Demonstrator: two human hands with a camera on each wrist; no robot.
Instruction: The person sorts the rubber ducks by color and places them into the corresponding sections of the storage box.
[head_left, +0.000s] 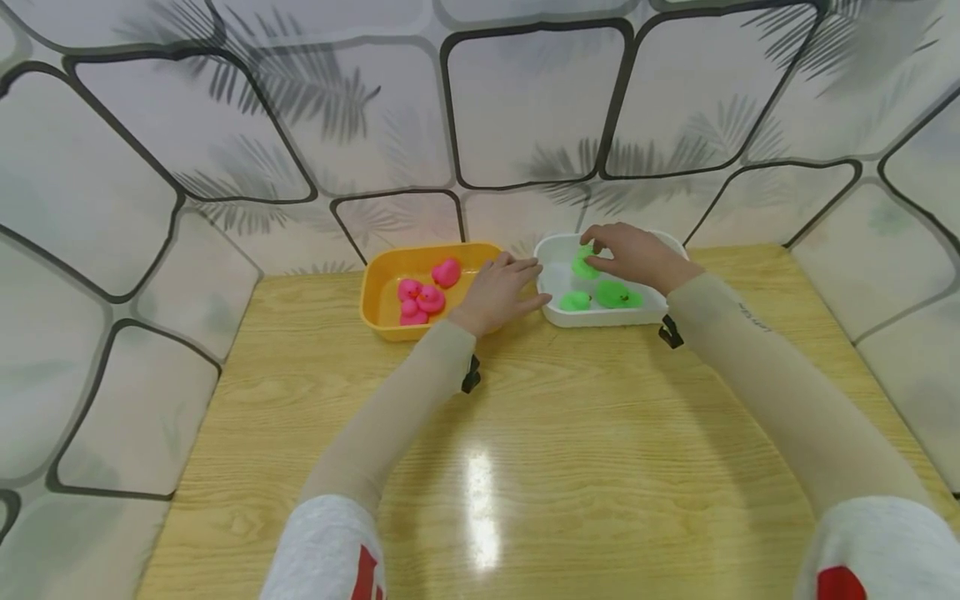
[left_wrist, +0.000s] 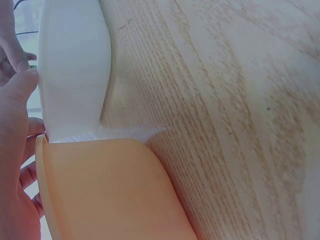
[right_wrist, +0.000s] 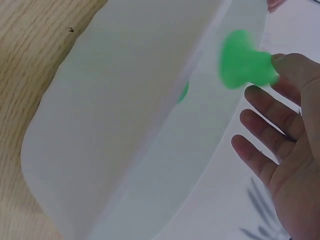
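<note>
An orange tray (head_left: 375, 293) at the table's far side holds several pink toy ducks (head_left: 418, 302). Right beside it stands a white tray (head_left: 600, 318) with green toy ducks (head_left: 615, 293) in it. My left hand (head_left: 498, 292) lies flat over the orange tray's right rim, fingers straight and reaching to the white tray's left edge. My right hand (head_left: 633, 254) is over the white tray and pinches one green duck (head_left: 583, 265) at its fingertips. In the right wrist view that green duck (right_wrist: 244, 60) sits against my fingertip above the white tray's wall (right_wrist: 125, 125).
The trays stand on a wooden table (head_left: 570, 450) enclosed by patterned panels (head_left: 525, 108) at the back and both sides. The left wrist view shows the white tray (left_wrist: 75, 65) and the orange tray (left_wrist: 110, 190) touching, with my left hand (left_wrist: 15, 150) at their rims.
</note>
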